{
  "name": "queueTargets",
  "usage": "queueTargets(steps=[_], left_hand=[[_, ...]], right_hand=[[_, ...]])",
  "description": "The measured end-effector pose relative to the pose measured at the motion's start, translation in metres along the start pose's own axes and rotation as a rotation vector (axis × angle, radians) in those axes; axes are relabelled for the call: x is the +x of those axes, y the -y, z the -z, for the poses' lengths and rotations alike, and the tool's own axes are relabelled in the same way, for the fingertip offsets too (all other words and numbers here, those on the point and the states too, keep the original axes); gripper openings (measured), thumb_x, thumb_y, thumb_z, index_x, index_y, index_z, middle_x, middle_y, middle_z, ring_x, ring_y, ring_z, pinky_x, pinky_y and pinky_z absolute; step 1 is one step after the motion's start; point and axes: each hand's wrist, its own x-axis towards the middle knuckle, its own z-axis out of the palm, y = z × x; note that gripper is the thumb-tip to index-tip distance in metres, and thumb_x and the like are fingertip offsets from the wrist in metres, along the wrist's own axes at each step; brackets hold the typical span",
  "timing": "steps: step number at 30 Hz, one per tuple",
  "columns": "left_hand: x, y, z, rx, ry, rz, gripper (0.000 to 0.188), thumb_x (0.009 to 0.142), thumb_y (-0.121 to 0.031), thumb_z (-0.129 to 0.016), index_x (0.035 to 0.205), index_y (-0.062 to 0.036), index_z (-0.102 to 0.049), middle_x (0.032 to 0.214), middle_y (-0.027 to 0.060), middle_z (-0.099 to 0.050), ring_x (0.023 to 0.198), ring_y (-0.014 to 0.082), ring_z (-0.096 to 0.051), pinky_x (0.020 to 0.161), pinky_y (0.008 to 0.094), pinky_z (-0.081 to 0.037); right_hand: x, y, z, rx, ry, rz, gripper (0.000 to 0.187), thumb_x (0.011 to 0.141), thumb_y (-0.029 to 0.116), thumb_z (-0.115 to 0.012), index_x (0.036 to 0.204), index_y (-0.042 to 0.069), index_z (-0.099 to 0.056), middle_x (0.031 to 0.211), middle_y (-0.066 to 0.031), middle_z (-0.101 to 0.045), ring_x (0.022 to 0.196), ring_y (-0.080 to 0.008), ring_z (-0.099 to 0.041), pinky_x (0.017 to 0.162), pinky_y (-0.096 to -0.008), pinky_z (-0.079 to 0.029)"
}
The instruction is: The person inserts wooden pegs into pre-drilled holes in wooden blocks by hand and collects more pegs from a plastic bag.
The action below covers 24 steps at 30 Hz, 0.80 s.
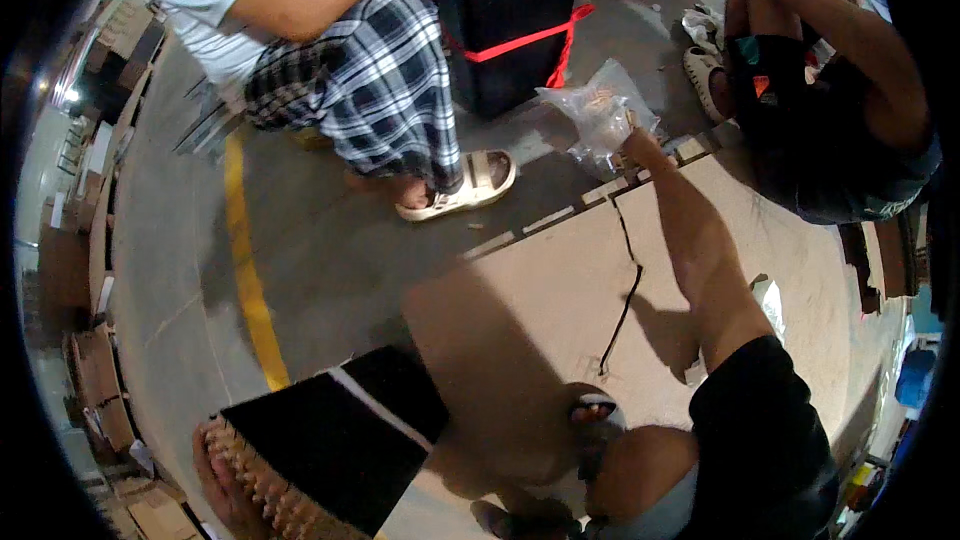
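My left hand (222, 480) is wrapped round the outer edge of a black box-like piece (330, 440) at the lower left. Along that edge runs a row of tan, bead-like knobs (262, 475), and a pale strip (380, 408) crosses the black face. Stretched far forward, my right hand (636, 140) is at the mouth of a clear plastic bag (600, 110) holding small tan pieces. The bag lies on the floor just beyond the cardboard. Its plastic and the distance hide my right fingers.
Cardboard sheet (540, 290) covers the floor before me, with a black cord (632, 290) on it. A person in checked trousers (385, 70) crouches by a tall black box (510, 30) with red ribbon (520, 43). Another person (830, 110) sits at right. A yellow line (245, 260) marks the floor.
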Motion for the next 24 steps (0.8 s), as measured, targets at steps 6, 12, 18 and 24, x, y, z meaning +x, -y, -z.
queueTargets(steps=[6, 12, 18, 24], left_hand=[[0.013, 0.052, 0.003, -0.131, 0.059, 0.091, 0.054, 0.103, -0.035, -0.039, 0.143, 0.0008, -0.037, 0.144, 0.0192, -0.041, 0.13, 0.0299, -0.043, 0.11, 0.0387, -0.032], [0.005, 0.004, -0.009, 0.11, -0.039, 0.248, 0.061, 0.1, -0.046, -0.043, 0.143, -0.003, -0.039, 0.147, 0.0188, -0.039, 0.131, 0.0342, -0.041, 0.109, 0.0434, -0.033], [-0.004, 0.032, 0.004, 0.151, -0.049, 0.073, 0.055, 0.101, -0.037, -0.046, 0.144, -0.0038, -0.04, 0.144, 0.0164, -0.044, 0.127, 0.0319, -0.047, 0.103, 0.0404, -0.041], [-0.008, 0.095, 0.011, -0.511, -0.11, -0.006, 0.055, 0.1, -0.036, -0.05, 0.145, -0.0053, -0.039, 0.144, 0.0164, -0.045, 0.128, 0.0325, -0.047, 0.103, 0.0396, -0.041]], right_hand=[[0.014, 0.02, -0.06, 0.403, 0.286, 0.529, 0.036, 0.082, 0.009, -0.056, 0.117, 0.005, -0.067, 0.113, -0.0171, -0.067, 0.102, -0.0221, -0.062, 0.09, -0.0339, -0.047], [0.002, 0.008, -0.025, -0.036, 0.043, 0.223, 0.038, 0.079, 0.02, -0.062, 0.115, 0.008, -0.067, 0.11, -0.0209, -0.067, 0.093, -0.03, -0.067, 0.084, -0.0371, -0.052], [-0.007, 0.051, -0.018, -0.266, -0.073, 0.135, 0.071, 0.08, 0.047, -0.066, 0.127, -0.004, -0.051, 0.128, -0.027, -0.055, 0.115, -0.0428, -0.055, 0.094, -0.0471, -0.047], [0.003, 0.041, -0.031, -0.249, 0.153, 0.32, 0.075, 0.082, 0.052, -0.063, 0.133, 0.0, -0.048, 0.131, -0.0262, -0.052, 0.124, -0.0469, -0.045, 0.102, -0.054, -0.037]])
